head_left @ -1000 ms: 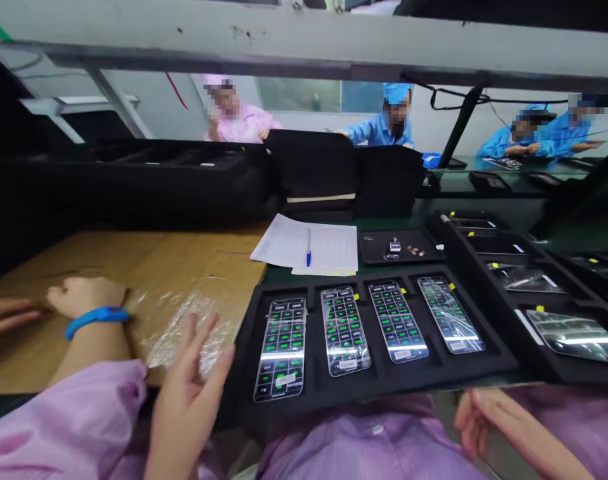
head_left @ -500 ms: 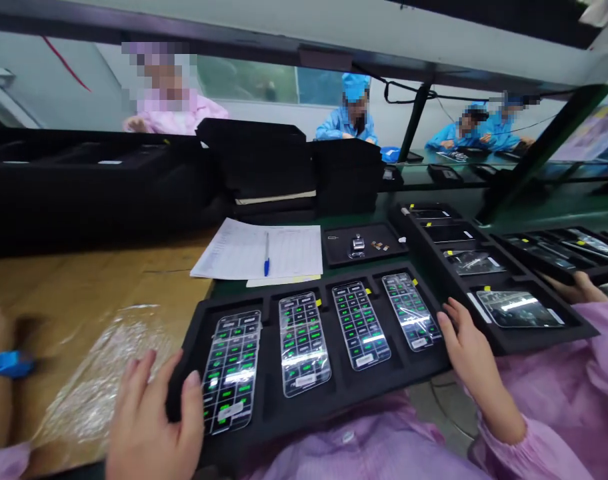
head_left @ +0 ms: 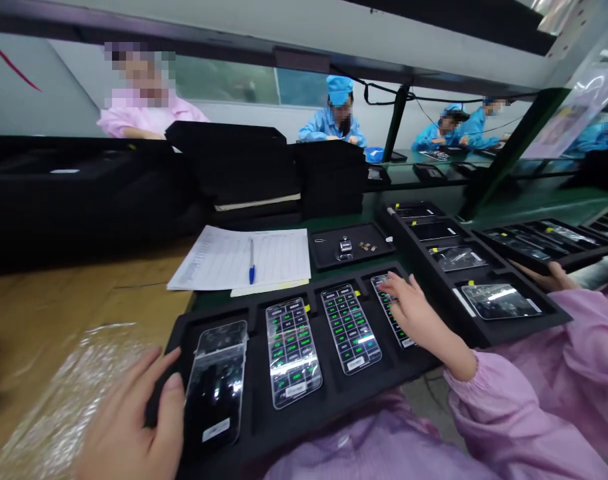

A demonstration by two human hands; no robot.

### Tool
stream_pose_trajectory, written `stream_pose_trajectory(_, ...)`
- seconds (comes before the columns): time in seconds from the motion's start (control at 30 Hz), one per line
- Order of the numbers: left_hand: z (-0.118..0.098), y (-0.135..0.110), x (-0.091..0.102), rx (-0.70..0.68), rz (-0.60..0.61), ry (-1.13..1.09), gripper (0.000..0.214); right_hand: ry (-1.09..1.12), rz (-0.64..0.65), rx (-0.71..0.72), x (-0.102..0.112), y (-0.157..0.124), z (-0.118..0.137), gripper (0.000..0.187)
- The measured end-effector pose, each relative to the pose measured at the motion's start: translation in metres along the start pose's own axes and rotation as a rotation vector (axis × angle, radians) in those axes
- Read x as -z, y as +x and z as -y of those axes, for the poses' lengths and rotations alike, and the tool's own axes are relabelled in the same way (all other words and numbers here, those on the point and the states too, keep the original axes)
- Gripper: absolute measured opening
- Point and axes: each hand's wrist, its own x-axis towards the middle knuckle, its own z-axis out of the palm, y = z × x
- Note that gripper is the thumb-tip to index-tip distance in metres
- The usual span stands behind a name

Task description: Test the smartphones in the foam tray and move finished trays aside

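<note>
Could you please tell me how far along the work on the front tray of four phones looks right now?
Done: the leftmost phone shows a dark screen, unlike its neighbours. In hand: the right hand rests on the rightmost phone, while the left hand grips the black tray at its left edge. Left: the two middle phones show green grids, untouched.

The left hand grips the near-left corner of a black foam tray holding four phones; the right hand lies flat on the rightmost phone, and the leftmost phone has a dark screen
</note>
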Motion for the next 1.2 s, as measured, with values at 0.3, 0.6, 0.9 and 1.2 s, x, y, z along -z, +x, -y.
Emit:
stream_pose_trajectory(0.3, -0.011, 0.016, -0.001, -0.041, 0.098, 0.01, 0.047, 0.023, 0.262, 0.198, -0.02, 0.027, 0.081, 0.042)
stream_pose_trajectory(0.6, -0.017, 0.008, -0.014, -0.013, 0.303, 0.15, 0.044, 0.021, 0.339, 0.364, -0.047, 0.036, 0.12, 0.042)
stream_pose_trajectory(0.9, -0.026, 0.003, -0.015, -0.053, 0.389, 0.188, 0.046, 0.04, 0.194, 0.369, -0.036, 0.01, 0.115, 0.04)
stream_pose_trajectory(1.2, -0.024, -0.009, -0.008, -0.068, 0.242, 0.214, 0.041, 0.065, 0.278, 0.301, -0.044, 0.013, 0.115, 0.045)
